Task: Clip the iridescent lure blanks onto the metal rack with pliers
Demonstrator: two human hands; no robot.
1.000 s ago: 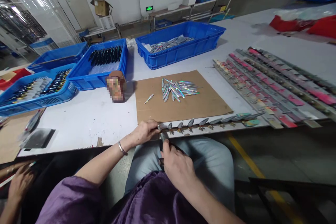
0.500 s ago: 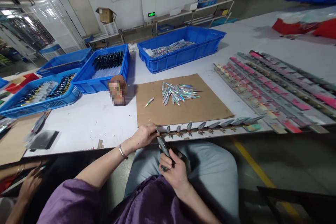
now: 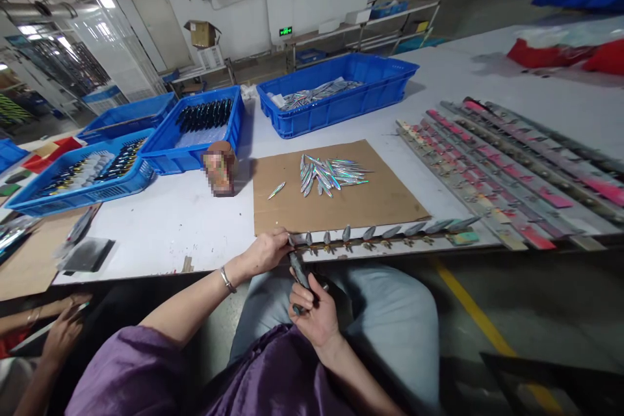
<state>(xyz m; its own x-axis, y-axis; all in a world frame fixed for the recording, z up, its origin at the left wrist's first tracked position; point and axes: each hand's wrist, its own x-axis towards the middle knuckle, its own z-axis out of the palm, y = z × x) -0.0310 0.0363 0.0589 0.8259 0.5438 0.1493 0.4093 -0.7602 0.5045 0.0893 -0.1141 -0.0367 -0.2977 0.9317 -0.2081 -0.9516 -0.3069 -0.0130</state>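
A long narrow rack strip [image 3: 358, 246] lies along the table's front edge, with several grey fish-shaped lure bodies [image 3: 369, 233] standing on clips along it. My left hand [image 3: 267, 251] is closed with its fingers pinched on the strip's left end; what lies under the fingertips is partly hidden. In my right hand [image 3: 314, 312] is a pair of dark pliers [image 3: 299, 269], fingers wrapped round the handles. The pliers' head points up towards my left fingertips, just below the strip. Whether the jaws touch anything is too small to tell.
Behind the strip, shiny silver lure-shaped pieces [image 3: 326, 173] lie on a cardboard sheet [image 3: 287, 214]. Blue bins [image 3: 336, 114] stand further back and left. More racks with pink pieces [image 3: 507, 175] lie at right. A co-worker's hand [image 3: 63, 331] shows at lower left.
My right hand and the pliers have shifted slightly left and turned a little. The left hand keeps its hold, and the strip sits slightly further left in view.
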